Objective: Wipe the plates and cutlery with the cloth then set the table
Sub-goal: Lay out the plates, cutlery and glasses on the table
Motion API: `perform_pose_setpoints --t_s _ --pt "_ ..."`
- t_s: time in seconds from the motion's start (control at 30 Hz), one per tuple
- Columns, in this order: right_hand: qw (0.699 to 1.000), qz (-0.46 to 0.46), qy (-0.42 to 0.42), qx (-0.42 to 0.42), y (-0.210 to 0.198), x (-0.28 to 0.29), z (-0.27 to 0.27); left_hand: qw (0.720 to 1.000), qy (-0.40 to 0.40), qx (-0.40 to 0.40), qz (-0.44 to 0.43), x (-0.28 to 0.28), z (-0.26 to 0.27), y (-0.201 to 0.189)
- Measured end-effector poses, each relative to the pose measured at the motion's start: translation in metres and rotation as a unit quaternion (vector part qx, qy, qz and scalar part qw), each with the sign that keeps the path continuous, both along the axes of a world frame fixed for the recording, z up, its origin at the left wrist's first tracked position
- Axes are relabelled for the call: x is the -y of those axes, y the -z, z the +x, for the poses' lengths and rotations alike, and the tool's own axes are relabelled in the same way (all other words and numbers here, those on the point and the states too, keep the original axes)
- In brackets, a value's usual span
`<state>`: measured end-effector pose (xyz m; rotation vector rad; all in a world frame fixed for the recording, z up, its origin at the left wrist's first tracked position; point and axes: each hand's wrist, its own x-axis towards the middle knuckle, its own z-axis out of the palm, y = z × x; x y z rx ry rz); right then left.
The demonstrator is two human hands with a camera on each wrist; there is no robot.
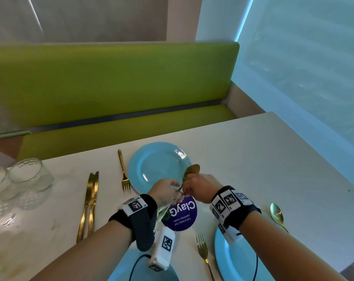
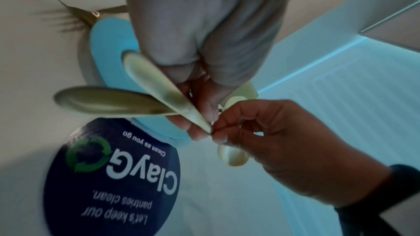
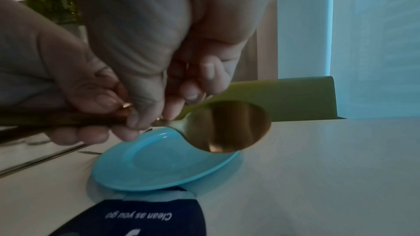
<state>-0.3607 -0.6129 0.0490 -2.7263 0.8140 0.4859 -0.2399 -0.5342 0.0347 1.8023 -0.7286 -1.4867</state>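
Both hands pinch the gold spoon (image 1: 190,170) at mid-frame: left hand (image 1: 165,191), right hand (image 1: 200,186); a loosened pinch would likely drop it, clattering, onto the blue plate (image 1: 151,159).

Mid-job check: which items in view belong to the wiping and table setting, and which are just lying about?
Job items:
- gold spoon, pinched by right hand, left hand at its handle
- far blue plate
- near blue plate
- forks
- knives
- second spoon
- glasses

Lying about:
- purple round sign
- green bench
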Motion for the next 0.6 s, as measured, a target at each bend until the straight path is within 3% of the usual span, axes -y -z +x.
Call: perform_pose_setpoints --t_s 0.07,0.2,0.37,0.47,0.6 --pt "0.999 -0.016 0.033 -0.006 0.002 0.011 0.002 0.998 -0.054 0.033 -0.023 0.007 0.010 0.000" --pt "0.979 -0.039 0.200 -0.022 0.004 0.057 0.004 0.976 -0.170 0.118 -0.071 0.023 0.044 -0.002" --pt "0.947 -0.017 0.310 -0.078 0.016 0.098 0.012 0.963 -0.242 0.091 -0.078 0.026 0.073 -0.004" --pt "0.945 0.008 0.316 -0.083 0.025 0.103 0.020 0.958 -0.268 0.081 -0.071 0.019 0.084 0.004" --pt "0.950 -0.023 0.290 -0.109 0.036 0.105 0.034 0.953 -0.291 0.066 -0.057 0.011 0.097 0.016"
